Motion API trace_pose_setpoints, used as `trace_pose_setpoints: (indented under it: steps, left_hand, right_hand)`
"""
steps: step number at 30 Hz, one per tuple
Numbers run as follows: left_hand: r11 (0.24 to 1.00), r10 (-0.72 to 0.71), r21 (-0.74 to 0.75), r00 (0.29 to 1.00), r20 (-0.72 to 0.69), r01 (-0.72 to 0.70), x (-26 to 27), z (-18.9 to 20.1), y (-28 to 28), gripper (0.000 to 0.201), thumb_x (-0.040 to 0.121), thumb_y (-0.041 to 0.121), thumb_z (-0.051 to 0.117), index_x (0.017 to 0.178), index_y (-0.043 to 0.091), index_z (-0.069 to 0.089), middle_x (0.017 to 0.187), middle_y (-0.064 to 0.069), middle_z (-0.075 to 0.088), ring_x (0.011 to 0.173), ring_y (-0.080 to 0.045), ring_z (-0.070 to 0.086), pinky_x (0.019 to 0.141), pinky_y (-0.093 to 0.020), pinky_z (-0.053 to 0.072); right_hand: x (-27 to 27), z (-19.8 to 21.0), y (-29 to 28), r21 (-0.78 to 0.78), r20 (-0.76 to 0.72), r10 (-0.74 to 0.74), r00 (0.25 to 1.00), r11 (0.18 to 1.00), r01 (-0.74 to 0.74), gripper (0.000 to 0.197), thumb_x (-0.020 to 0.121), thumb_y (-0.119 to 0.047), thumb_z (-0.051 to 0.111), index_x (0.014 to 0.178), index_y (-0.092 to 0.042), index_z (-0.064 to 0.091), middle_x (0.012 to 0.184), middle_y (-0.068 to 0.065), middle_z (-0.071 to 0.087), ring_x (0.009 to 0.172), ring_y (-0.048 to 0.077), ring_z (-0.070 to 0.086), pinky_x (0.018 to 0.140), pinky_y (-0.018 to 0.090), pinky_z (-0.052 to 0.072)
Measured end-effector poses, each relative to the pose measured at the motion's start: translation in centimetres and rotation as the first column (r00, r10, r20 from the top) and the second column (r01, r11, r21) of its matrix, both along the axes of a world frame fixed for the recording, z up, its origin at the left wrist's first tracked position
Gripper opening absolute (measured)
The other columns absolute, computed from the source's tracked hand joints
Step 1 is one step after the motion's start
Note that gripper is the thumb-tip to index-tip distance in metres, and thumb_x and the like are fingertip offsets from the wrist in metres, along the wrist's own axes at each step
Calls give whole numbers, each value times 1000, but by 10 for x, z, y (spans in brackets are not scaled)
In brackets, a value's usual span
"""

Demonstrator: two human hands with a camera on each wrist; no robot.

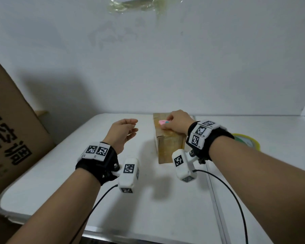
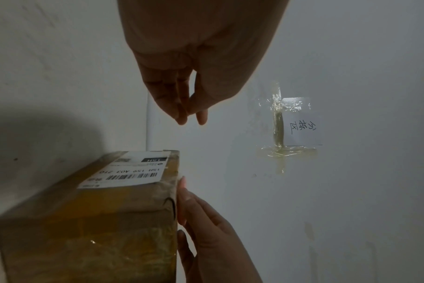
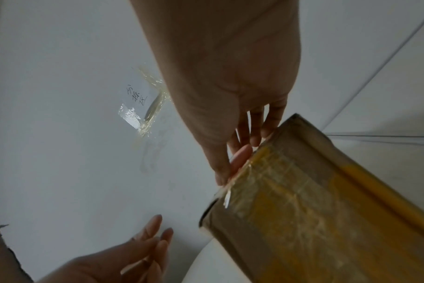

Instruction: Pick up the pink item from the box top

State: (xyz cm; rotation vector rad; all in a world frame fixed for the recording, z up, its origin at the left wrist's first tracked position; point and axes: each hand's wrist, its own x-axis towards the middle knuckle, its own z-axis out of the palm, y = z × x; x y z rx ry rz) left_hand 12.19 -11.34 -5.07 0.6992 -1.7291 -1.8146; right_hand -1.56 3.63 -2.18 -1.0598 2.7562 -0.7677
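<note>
A brown cardboard parcel, wrapped in yellowish tape, stands on the white table. Its printed shipping label shows in the left wrist view. My right hand rests on the parcel's top far end and pinches a small pink tool with a teal dot against the taped edge. My left hand hovers left of the parcel, a short gap away, with fingers loosely extended and holding nothing.
A large brown carton with black print leans at the table's left edge. A yellow tape roll lies behind my right forearm. A handwritten paper note is taped to the white wall. A seam splits the tabletop.
</note>
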Motion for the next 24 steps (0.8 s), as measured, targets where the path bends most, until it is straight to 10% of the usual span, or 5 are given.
trace_pose_setpoints:
  steps: [5, 15, 24]
  left_hand:
    - [1000, -12, -12, 1000, -4, 12, -8, 0, 5, 25, 94, -4, 45, 96, 11, 64, 87, 0, 60, 77, -13, 60, 71, -21, 51]
    - [997, -67, -44, 998, -23, 66, -27, 16, 29, 27, 93, -5, 44, 94, 12, 65, 84, -1, 59, 74, -12, 61, 71, -20, 51]
    - [943, -67, -329, 997, -28, 54, -50, 48, 73, 30, 91, -5, 41, 93, 13, 65, 91, 2, 61, 75, -12, 61, 70, -21, 52]
  right_hand:
    - [-5, -2, 6, -58, 10, -5, 1000, 998, 6, 39, 88, -31, 67, 124, -14, 66, 132, 11, 61, 123, 25, 56, 102, 35, 46]
    - [-10, -3, 17, -266, 64, 7, 998, 964, 10, 37, 90, -28, 66, 122, -10, 66, 123, 8, 64, 97, 17, 57, 79, 23, 48]
    - [-24, 11, 67, -439, 2, -125, 992, 891, 113, 58, 93, -44, 55, 105, 11, 67, 110, 28, 70, 105, 40, 63, 94, 47, 51]
